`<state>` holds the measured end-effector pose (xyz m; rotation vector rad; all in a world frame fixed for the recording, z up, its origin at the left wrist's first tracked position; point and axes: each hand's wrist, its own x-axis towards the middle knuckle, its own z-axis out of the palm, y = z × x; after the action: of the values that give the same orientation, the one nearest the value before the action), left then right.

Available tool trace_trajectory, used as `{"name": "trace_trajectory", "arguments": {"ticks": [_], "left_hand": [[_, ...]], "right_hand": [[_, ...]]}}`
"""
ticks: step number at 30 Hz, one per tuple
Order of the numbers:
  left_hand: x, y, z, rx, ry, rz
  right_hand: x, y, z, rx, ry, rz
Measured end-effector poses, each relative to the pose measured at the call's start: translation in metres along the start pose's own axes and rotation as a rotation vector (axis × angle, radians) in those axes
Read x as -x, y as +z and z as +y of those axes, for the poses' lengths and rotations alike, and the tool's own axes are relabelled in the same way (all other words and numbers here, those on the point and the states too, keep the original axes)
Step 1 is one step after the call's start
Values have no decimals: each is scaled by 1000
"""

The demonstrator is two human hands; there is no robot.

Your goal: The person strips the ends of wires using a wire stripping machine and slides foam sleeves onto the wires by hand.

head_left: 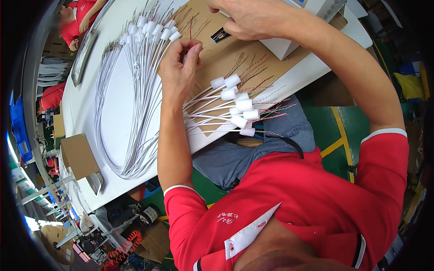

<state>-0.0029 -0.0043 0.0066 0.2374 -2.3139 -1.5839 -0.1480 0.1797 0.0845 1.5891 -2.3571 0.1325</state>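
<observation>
My left hand (181,65) is closed in a pinch on thin twisted wires (191,29), a red-brown pair standing up from the fingers. A fine strand points right from the fingertips. My right hand (246,19) is curled at the top edge, its fingertips partly cut off; what they hold, if anything, is hidden. Just below it is a small black and metal part (220,35), beside a white box-shaped unit (282,47). White cables with white foam cylinders (244,105) and bare twisted coloured ends fan out to the right of my left forearm.
A looped bundle of white cables (131,113) with more foam cylinders lies left of my forearm. Brown cardboard (289,67) covers part of the white table (81,106). A cardboard box (79,156) stands at the left edge. People in red shirts (83,18) sit beyond.
</observation>
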Motion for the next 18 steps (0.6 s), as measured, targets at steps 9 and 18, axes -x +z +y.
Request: {"name": "trace_trajectory", "arguments": {"ticks": [9,18], "left_hand": [[1,0,-2,9,153,23],[1,8,-5,117,42,39]], "right_hand": [[4,-19,-6,-24,-40,-94],[2,-9,-6,161,-152,-187]]}}
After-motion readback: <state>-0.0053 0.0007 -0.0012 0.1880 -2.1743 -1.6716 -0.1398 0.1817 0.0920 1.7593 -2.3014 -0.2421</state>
